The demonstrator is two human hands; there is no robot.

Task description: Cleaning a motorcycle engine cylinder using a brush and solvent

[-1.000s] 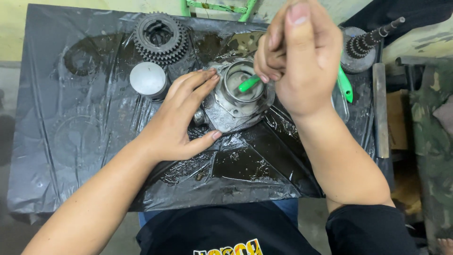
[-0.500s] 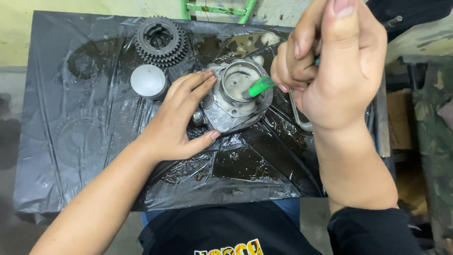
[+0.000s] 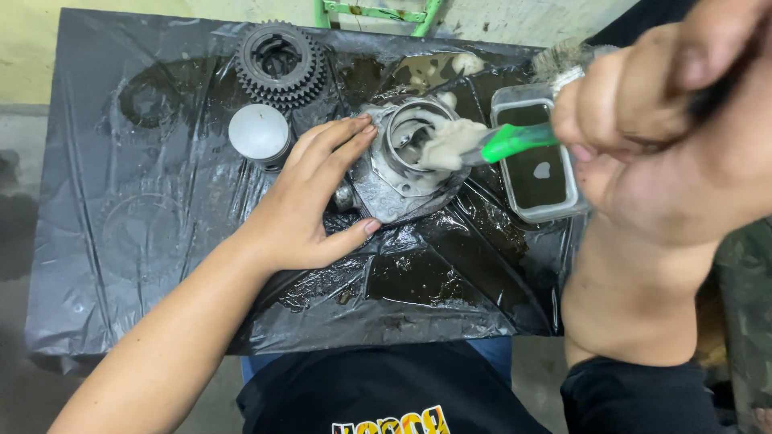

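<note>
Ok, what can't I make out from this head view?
- Brush handle: hidden in the right hand; bristles soft with blur.
- Right hand: cut off by the top and right edges, blurred.
- Metal part: near side covered by the left hand.
- Tray: its dark liquid hides the bottom.

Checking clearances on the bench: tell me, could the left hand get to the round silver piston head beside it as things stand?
Probably yes. The left hand lies flat against the metal housing, and the silver piston head stands just beyond its fingers with only bare black plastic sheet between. It would have to let go of the housing, though.
</note>
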